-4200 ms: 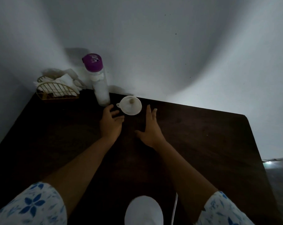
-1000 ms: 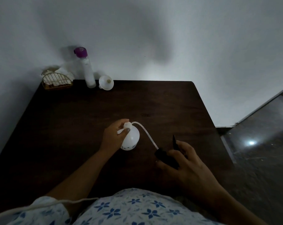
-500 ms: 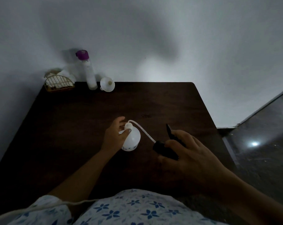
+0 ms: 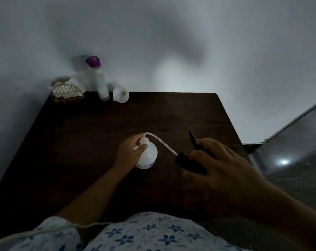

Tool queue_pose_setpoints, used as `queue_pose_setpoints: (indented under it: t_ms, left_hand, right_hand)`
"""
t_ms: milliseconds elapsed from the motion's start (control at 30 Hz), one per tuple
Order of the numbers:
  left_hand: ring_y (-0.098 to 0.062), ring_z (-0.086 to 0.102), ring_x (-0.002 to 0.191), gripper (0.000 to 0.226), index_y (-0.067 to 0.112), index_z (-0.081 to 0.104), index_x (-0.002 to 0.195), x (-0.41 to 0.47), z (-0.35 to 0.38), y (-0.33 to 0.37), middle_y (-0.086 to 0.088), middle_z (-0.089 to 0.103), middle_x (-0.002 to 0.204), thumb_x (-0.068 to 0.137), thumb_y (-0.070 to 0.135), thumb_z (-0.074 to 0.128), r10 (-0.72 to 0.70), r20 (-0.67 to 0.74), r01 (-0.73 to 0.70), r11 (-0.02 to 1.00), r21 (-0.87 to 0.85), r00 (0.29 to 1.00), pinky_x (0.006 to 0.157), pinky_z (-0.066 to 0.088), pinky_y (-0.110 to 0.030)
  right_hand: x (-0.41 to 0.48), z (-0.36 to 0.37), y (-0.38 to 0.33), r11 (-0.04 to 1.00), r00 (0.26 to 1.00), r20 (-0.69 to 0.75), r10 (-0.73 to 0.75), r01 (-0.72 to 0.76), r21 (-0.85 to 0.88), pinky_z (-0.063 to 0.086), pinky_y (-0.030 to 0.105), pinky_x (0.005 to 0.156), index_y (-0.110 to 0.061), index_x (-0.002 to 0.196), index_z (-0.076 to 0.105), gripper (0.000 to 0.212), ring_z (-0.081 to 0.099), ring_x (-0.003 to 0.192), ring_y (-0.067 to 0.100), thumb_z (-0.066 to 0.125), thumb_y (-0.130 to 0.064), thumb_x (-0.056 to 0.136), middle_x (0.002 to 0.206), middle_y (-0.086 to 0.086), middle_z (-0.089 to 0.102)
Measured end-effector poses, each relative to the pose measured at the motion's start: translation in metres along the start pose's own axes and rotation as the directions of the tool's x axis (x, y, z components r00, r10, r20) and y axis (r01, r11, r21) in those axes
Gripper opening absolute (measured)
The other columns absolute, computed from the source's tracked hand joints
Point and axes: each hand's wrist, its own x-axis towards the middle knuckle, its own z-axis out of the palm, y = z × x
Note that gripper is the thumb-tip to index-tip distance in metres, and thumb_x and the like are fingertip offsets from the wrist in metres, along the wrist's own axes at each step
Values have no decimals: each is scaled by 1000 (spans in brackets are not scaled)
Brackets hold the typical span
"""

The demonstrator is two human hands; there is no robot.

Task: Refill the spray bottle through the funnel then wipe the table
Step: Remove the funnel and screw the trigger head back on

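Observation:
A round white spray bottle [image 4: 147,156] stands in the middle of the dark wooden table [image 4: 81,142]. My left hand [image 4: 129,153] grips it by the neck. My right hand [image 4: 218,160] holds the black spray head [image 4: 188,163] lifted off to the right of the bottle; its white dip tube [image 4: 162,142] still runs into the bottle's mouth. A white funnel [image 4: 121,95] lies at the table's far edge. Beside it stands a tall clear bottle with a purple cap [image 4: 99,78].
A wire basket with white cloths [image 4: 66,93] sits in the far left corner against the white wall. A white cord [image 4: 45,230] crosses my lap. To the right the table ends and grey floor [image 4: 289,160] shows.
Since 4.2 s ago my hands left the funnel and took the spray bottle and its head. In the last second my right hand drew the spray head a little further from the bottle.

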Motion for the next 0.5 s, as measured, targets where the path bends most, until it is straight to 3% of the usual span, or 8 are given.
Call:
queue_pose_setpoints:
  t_ms: [233, 400, 500]
  left_hand:
    - [-10, 51, 114, 37, 18, 54, 124, 0, 0, -1, 0, 55, 130, 88, 18, 59, 13, 11, -13, 1000, -7, 1000, 89, 40, -21]
    - [-12, 53, 112, 38, 19, 54, 123, 0, 0, -1, -1, 56, 127, 87, 17, 60, 28, 9, -28, 1000, -8, 1000, 90, 44, -25]
    - [-13, 55, 111, 37, 19, 55, 122, 0, -1, -1, 0, 58, 124, 86, 16, 61, 35, 14, -36, 999, 22, 999, 89, 44, -24]
  right_hand:
    - [2, 3, 0, 999, 996, 78, -47, 46, 15, 50, 45, 86, -35, 103, 61, 47, 40, 112, 35, 79, -49, 62, 109, 5, 63]
    - [27, 4, 5, 998, 991, 124, -44, 38, 55, 53, 36, 75, -41, 104, 64, 35, 50, 111, 32, 61, -50, 70, 107, 2, 62]
    - [59, 4, 14, 990, 982, 178, -57, 33, 134, 47, 30, 70, -38, 111, 62, 40, 49, 113, 31, 72, -37, 72, 111, 4, 59]
